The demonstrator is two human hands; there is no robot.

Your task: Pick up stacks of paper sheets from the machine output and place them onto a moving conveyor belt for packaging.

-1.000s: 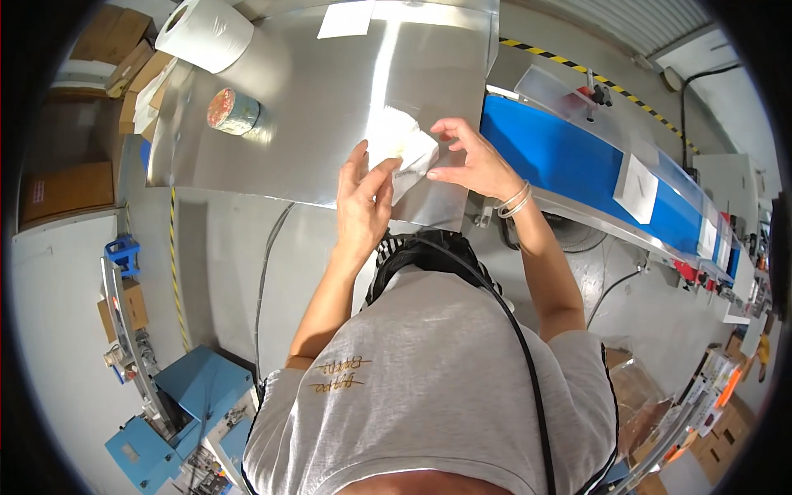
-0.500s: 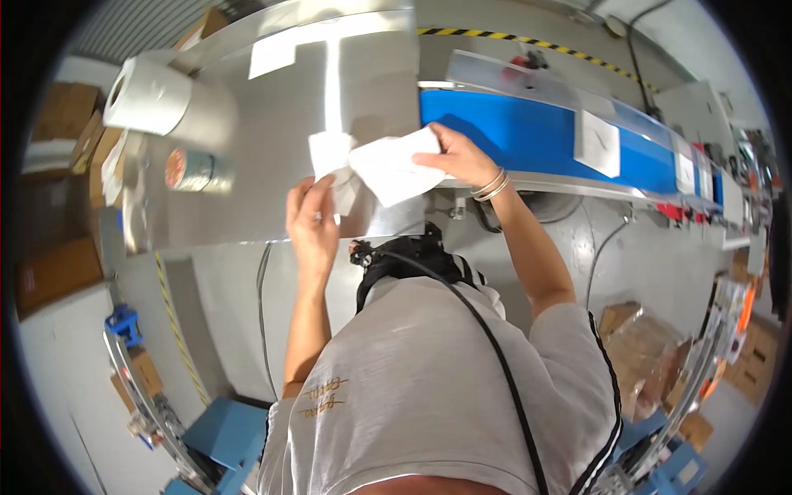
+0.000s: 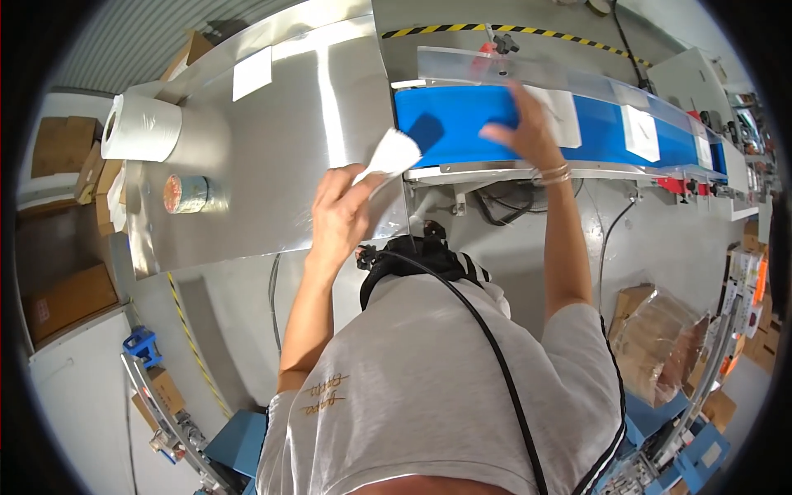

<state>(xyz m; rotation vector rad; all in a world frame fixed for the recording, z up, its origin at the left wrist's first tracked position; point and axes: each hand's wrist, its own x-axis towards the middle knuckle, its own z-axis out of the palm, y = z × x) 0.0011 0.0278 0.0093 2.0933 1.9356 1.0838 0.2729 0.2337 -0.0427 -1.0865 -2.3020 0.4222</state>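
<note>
My left hand (image 3: 338, 210) is closed round the lower end of a thin white flat sheet (image 3: 393, 153), held over the right edge of the metal table (image 3: 272, 157). Whether it is paper or a flat pouch I cannot tell. Over the blue conveyor belt (image 3: 454, 124) is my right hand (image 3: 530, 132), blurred, its thumb and fingers apart and nothing between them. Right beside it a white flat piece (image 3: 563, 117) lies on the belt. Farther along the belt lie another white piece (image 3: 641, 134) and a smaller-looking one (image 3: 701, 147).
On the table stand a large white roll (image 3: 144, 128) and a small cylinder with a red patterned end (image 3: 185, 194). A white sheet (image 3: 252, 74) lies at the far side. A clear guard (image 3: 569, 78) runs along the belt's far side. Cardboard boxes (image 3: 70, 301) are at the left.
My right hand has let go of a white piece, now on the belt, and moved right over the belt. My left hand has shifted right and lifted its white sheet. Pieces on the belt moved right.
</note>
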